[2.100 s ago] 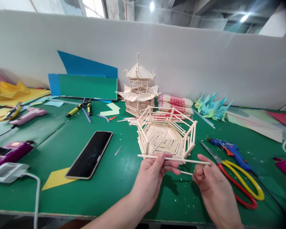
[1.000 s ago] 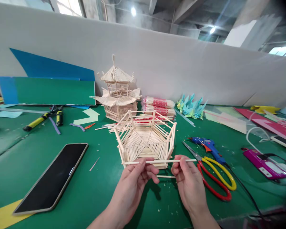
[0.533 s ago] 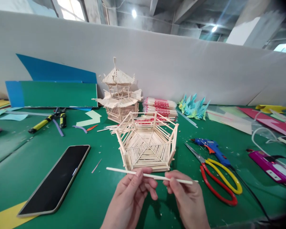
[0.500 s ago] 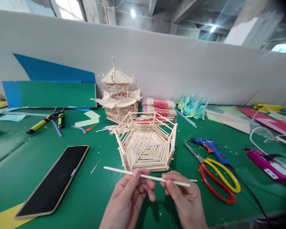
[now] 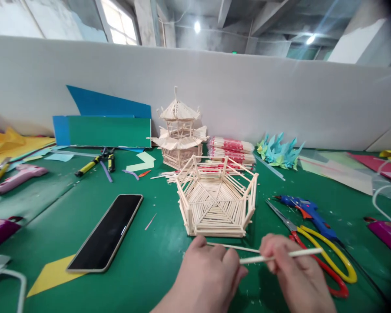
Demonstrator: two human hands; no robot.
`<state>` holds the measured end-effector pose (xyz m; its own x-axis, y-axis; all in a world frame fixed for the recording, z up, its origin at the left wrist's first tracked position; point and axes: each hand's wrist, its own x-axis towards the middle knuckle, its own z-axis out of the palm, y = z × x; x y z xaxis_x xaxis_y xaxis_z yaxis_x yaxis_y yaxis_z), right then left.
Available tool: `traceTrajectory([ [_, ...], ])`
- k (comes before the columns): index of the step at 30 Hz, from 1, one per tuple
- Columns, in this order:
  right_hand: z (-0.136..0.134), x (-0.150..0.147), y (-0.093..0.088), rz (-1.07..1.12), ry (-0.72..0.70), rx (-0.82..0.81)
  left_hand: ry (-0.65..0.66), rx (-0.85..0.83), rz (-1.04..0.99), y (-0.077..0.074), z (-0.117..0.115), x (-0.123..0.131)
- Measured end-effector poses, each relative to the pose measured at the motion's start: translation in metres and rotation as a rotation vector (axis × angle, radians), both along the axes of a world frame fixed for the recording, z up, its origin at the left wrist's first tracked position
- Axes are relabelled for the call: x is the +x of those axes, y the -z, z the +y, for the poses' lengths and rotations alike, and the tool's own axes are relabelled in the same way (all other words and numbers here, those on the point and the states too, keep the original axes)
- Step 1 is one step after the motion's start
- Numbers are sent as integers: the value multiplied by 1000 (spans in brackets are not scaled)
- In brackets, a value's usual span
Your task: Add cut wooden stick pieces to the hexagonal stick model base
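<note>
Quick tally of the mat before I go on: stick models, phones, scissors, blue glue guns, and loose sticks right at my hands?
Stick models: 2 (pagoda, hexagon tray)
Phone: 1
Scissors: 1
Blue glue gun: 1
Loose sticks up front: 2 (held stick, stick on the mat)
Total: 7

Stick left end lost at left hand, right hand cut off below — scissors partly covered.

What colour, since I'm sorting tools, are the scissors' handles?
One yellow, one red; the scissors show best in the head view.
</note>
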<state>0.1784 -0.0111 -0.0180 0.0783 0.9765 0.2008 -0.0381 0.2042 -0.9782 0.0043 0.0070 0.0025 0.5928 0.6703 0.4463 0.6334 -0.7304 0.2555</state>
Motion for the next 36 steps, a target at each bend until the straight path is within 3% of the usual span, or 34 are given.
traceTrajectory([
  [3,14,7,7,298,205,-98,-112,-324,-291,-2,2,-12],
  [7,24,8,12,508,173,-192,-231,-936,-851,7,-1,-13],
  [10,27,4,15,562,182,-201,-181,-1179,-1146,14,-2,-1],
  [15,32,0,17,554,183,-212,-154,-1154,-1407,17,4,11],
  [27,30,-11,25,510,295,-240,-268,-1107,-1523,16,18,10],
  [33,30,-14,20,484,341,-228,-326,-1039,-1337,19,6,1],
  [36,30,-12,20,475,341,-197,-412,-758,-1172,23,-2,-14],
])
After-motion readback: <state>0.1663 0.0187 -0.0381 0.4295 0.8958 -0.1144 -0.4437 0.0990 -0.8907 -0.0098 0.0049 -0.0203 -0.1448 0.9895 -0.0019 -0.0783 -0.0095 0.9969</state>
